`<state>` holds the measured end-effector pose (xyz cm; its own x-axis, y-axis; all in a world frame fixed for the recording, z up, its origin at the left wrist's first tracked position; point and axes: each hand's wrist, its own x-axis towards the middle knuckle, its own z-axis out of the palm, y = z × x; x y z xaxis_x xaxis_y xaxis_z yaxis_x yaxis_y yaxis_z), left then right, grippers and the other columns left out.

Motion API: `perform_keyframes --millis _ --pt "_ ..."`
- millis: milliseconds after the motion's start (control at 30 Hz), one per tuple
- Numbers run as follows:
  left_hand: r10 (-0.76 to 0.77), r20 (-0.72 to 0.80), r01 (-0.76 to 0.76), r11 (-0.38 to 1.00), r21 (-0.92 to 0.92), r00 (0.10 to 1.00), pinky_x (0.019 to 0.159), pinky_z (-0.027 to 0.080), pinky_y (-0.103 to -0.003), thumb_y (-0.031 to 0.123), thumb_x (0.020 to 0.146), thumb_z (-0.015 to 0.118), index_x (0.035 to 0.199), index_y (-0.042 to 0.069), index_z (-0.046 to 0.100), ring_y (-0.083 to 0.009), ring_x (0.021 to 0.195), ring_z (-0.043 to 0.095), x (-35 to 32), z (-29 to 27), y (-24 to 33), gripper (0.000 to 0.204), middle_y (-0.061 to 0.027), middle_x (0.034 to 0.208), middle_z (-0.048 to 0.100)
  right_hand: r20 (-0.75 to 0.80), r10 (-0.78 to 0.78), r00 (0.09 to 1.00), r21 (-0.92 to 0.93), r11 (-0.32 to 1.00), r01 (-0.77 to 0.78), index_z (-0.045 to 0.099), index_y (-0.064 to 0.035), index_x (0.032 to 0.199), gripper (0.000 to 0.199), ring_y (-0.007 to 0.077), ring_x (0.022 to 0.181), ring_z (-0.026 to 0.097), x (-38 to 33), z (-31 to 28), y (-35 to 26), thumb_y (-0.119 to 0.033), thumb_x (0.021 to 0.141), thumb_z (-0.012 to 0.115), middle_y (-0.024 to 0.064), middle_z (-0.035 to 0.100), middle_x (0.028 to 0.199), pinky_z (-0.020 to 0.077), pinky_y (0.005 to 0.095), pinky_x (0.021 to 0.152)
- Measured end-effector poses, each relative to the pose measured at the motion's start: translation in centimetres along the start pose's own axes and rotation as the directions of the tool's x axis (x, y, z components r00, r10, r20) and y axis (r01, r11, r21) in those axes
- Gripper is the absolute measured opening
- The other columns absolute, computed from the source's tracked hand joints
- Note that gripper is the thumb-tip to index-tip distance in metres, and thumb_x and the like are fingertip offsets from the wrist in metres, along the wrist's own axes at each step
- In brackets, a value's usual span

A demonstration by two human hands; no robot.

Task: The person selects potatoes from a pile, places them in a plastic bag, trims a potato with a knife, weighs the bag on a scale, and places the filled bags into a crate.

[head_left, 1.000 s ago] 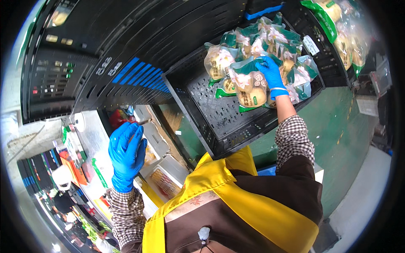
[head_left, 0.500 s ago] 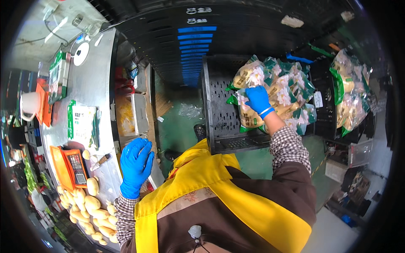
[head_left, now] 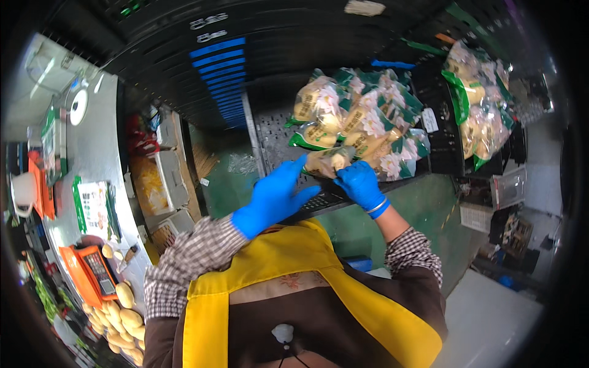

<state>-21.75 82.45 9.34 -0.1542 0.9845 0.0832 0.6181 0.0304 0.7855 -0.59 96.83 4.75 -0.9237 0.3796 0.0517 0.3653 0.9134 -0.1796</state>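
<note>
My right hand (head_left: 361, 187), in a blue glove, is closed on the near edge of a clear bag of pale root vegetables (head_left: 326, 161). That bag lies at the front of a black crate (head_left: 276, 129). Beside its left end is my left hand (head_left: 274, 197), also blue-gloved, with fingers stretched and thumb apart. Whether its fingertips touch the bag I cannot tell. Farther into the crate lie several more bags of root vegetables (head_left: 371, 116), clear with green ends and a printed flower.
A metal table (head_left: 98, 147) at left holds an orange scale (head_left: 92, 276), loose pale root vegetables (head_left: 126, 319) and flat packaging bags (head_left: 98, 208). At right, another crate holds filled bags (head_left: 478, 104). Stacked black crates (head_left: 153, 61) rise behind; clear plastic scrap (head_left: 242, 163) lies on the floor.
My left hand has moved from beside the table to the crate's front. My right hand has come nearer and now grips a bag at the front. The view has shifted right.
</note>
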Motion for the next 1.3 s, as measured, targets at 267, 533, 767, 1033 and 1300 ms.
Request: perform_keyframes --millis 267,533,767,1033,1300 --pt "-0.334 0.376 0.274 0.940 0.205 0.864 0.070 0.050 -0.047 0.034 0.082 0.057 0.134 -0.003 0.033 -0.0377 0.083 0.062 6.0 10.6 -3.8 0.069 -0.0256 0.096 0.061 -0.110 0.179 0.978 0.104 0.980 -0.168 0.063 -0.0141 0.089 0.020 0.0254 0.063 0.055 -2.7 1.7 -2.2 -0.021 0.071 0.070 0.0069 0.055 0.064 0.0412 0.0374 0.058" --pt "-0.263 0.334 0.287 0.958 -0.024 0.905 0.072 0.049 -0.047 0.018 0.083 0.053 0.139 0.000 0.027 -0.0401 0.085 0.062 5.2 11.4 -4.7 0.064 -0.0286 0.094 0.060 -0.216 0.200 0.956 0.229 0.962 -0.149 0.063 -0.0104 0.092 0.014 0.0269 0.066 0.059 -0.2 1.9 -2.5 -0.015 0.079 0.060 0.0102 0.059 0.075 0.0467 0.0370 0.055" --pt "-0.292 0.313 0.319 0.947 -0.038 0.904 0.065 0.049 -0.042 0.011 0.082 0.054 0.142 0.002 0.022 -0.0348 0.070 0.063 4.4 11.5 -4.5 0.068 -0.0265 0.085 0.061 0.290 0.344 0.893 0.186 0.895 -0.405 0.066 -0.0052 0.078 0.022 0.0340 0.070 0.060 0.2 2.9 1.8 -0.026 0.075 0.061 0.0179 0.062 0.073 0.0486 0.0443 0.060" --pt "-0.311 0.393 0.320 0.946 0.043 0.865 0.064 0.049 -0.046 0.014 0.082 0.055 0.144 0.002 0.010 -0.0411 0.073 0.061 3.9 10.5 -3.4 0.077 -0.0283 0.085 0.060 0.591 0.276 0.758 -0.084 0.956 -0.283 0.069 -0.0172 0.096 0.040 0.0282 0.091 0.063 3.2 7.8 0.7 -0.047 0.078 0.051 0.0104 0.067 0.102 0.0451 0.0416 0.082" --pt "-0.190 0.285 0.212 0.976 -0.046 0.939 0.056 0.047 -0.044 0.010 0.082 0.052 0.142 -0.004 0.010 -0.0368 0.064 0.060 3.0 11.6 -5.1 0.075 -0.0255 0.075 0.060 0.647 0.096 0.757 0.291 0.886 -0.362 0.060 -0.0091 0.111 0.039 0.0318 0.106 0.055 1.9 4.8 3.6 -0.029 0.077 0.062 0.0202 0.055 0.119 0.0440 0.0391 0.088"
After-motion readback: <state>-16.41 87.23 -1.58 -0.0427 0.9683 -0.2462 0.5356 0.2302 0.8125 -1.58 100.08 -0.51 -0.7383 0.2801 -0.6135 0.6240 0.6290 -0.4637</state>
